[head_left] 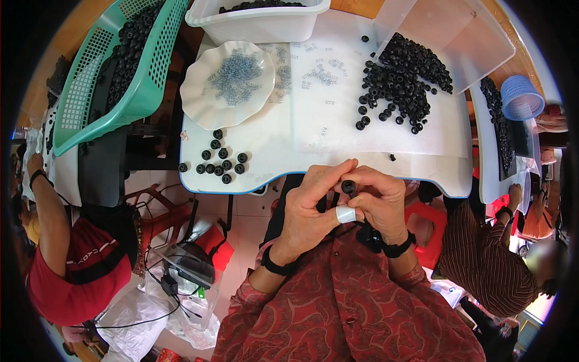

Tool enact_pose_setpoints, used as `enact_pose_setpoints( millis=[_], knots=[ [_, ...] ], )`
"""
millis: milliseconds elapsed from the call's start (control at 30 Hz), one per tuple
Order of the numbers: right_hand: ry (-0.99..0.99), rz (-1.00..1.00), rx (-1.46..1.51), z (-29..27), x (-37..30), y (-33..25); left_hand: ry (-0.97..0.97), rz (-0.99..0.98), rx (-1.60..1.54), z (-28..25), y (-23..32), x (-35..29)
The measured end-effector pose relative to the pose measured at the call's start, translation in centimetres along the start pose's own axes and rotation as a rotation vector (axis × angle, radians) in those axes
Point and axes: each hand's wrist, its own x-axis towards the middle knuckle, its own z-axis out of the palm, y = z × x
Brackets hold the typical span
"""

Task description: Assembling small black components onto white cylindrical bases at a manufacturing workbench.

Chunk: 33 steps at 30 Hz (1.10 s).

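Close to the table's front edge, my left hand [310, 211] and right hand [384, 202] meet around a small black ring-shaped part [348, 187]. Fingers of both hands close on it, and its dark hole faces up. White tape [345, 214] wraps my left thumb. Several similar black parts [226, 164] stand in a loose group at the table's front left. A larger heap of black parts [401, 78] lies at the right. On a cream wavy-edged plate [196, 99] rests a pile of tiny clear bluish pieces [236, 75]; more are scattered beside it.
The white table [301, 142] has a blue edge. A green basket [154, 84] and a white tub [259, 27], both holding black parts, stand behind. A clear bin [464, 36] lies tipped by the heap. Co-workers sit left [78, 253] and right [488, 259].
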Motion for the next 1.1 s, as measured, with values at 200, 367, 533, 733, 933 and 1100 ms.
enact_pose_setpoints(
  millis=[200, 367, 533, 733, 933, 1100],
  knots=[
    [0.018, 0.074, 0.237, 0.0, -0.3, 0.3, -0.007, 0.098, 0.083, 0.1, 0.0, 0.1],
    [-0.004, 0.058, 0.389, -0.5, -0.3, 0.9, -0.007, 0.009, 0.027, 0.2, 0.4, -0.2],
    [-0.001, 0.059, 0.393, -0.1, -0.1, 0.9, 0.039, 0.104, -0.084, 0.2, 0.4, -0.2],
    [0.029, -0.017, 0.26, 0.2, 0.0, 1.2, 0.095, -0.077, -0.313, 0.1, 0.9, -1.0],
    [0.026, -0.052, 0.096, 0.2, 0.2, 1.1, 0.131, -0.268, -0.414, 0.0, 2.1, -1.3],
    [0.007, -0.099, -0.089, 0.2, 0.3, 0.9, 0.164, -0.323, -0.439, -0.3, 2.5, -1.3]
  ],
)
